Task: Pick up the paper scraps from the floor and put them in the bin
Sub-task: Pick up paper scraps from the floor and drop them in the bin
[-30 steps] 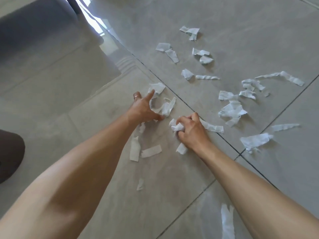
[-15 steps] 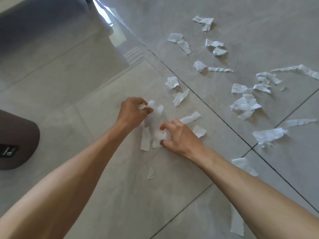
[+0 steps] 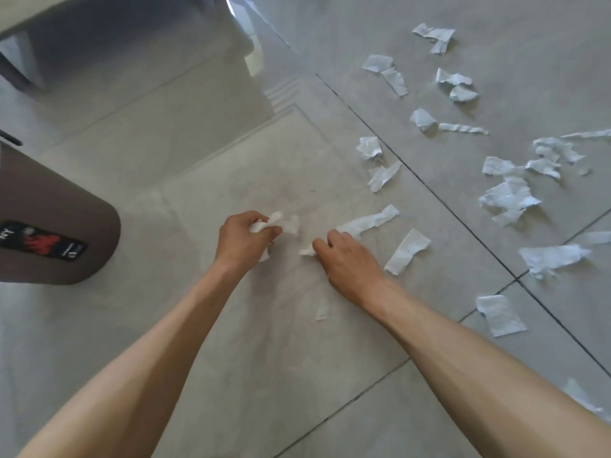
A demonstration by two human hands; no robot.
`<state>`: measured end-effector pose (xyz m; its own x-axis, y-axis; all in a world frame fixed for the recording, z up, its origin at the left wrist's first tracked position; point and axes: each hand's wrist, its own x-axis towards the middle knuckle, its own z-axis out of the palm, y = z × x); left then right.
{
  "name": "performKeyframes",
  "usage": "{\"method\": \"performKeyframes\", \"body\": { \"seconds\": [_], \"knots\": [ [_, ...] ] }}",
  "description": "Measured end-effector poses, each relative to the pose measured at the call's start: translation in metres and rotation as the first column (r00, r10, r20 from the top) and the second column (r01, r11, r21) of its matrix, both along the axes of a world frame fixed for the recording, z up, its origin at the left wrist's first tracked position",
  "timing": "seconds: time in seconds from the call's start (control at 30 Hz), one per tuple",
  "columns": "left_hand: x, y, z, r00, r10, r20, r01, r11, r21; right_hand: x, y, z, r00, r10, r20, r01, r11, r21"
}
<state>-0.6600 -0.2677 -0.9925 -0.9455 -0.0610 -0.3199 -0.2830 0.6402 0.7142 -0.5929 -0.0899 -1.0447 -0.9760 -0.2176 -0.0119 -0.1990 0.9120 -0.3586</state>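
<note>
Centre frame, your left hand (image 3: 243,238): fingers curled round wad of paper scraps (image 3: 276,223). Just right of it, your right hand (image 3: 347,259): fingers bent down over small scrap (image 3: 306,251) on floor (image 3: 198,325); grip on it cannot be told. Loose scraps: long strip (image 3: 368,221) and flat piece (image 3: 407,251) beside right hand; many more scattered right and upper right. Brown bin (image 3: 49,226): left edge, well apart from hands.

Grey tiled floor (image 3: 198,325) with dark grout lines. At its far left corner, a pale furniture base (image 3: 20,18); a bright light reflection (image 3: 251,38) lies along the far edge.
</note>
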Motion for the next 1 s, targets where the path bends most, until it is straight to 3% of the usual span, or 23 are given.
{"method": "performKeyframes", "body": {
  "seconds": [0.07, 0.13, 0.2, 0.3, 0.4, 0.6, 0.73, 1.0],
  "knots": [
    [0.005, -0.005, 0.002, 1.000, 0.023, 0.002, -0.023, 0.999, 0.045, -0.001, 0.004, 0.005, 0.989, -0.084, 0.121, 0.107, 0.974, -0.200],
    [0.008, -0.010, 0.010, 0.998, 0.056, -0.001, -0.056, 0.994, 0.097, -0.006, 0.008, 0.018, 0.942, -0.233, 0.240, 0.317, 0.855, -0.411],
    [0.009, -0.017, 0.021, 0.995, 0.101, -0.001, -0.100, 0.983, 0.156, -0.012, 0.008, 0.038, 0.901, -0.286, 0.327, 0.426, 0.723, -0.544],
    [0.006, -0.031, 0.051, 0.987, 0.157, -0.037, -0.145, 0.964, 0.221, -0.024, -0.007, 0.080, 0.879, -0.200, 0.432, 0.467, 0.538, -0.701],
    [0.006, -0.051, 0.087, 0.970, 0.227, -0.087, -0.192, 0.935, 0.298, -0.037, -0.028, 0.123, 0.895, -0.100, 0.436, 0.433, 0.436, -0.789],
    [0.012, -0.116, 0.171, 0.925, 0.320, -0.203, -0.221, 0.890, 0.399, -0.071, -0.089, 0.209, 0.928, 0.156, 0.339, 0.272, 0.339, -0.900],
    [0.018, -0.162, 0.219, 0.889, 0.360, -0.283, -0.242, 0.894, 0.377, -0.096, -0.145, 0.256, 0.920, 0.282, 0.273, 0.193, 0.282, -0.940],
    [0.006, -0.275, 0.251, 0.802, 0.517, -0.299, -0.419, 0.844, 0.334, -0.133, -0.272, 0.307, 0.906, 0.363, 0.218, 0.071, 0.377, -0.924]
  ]
}}
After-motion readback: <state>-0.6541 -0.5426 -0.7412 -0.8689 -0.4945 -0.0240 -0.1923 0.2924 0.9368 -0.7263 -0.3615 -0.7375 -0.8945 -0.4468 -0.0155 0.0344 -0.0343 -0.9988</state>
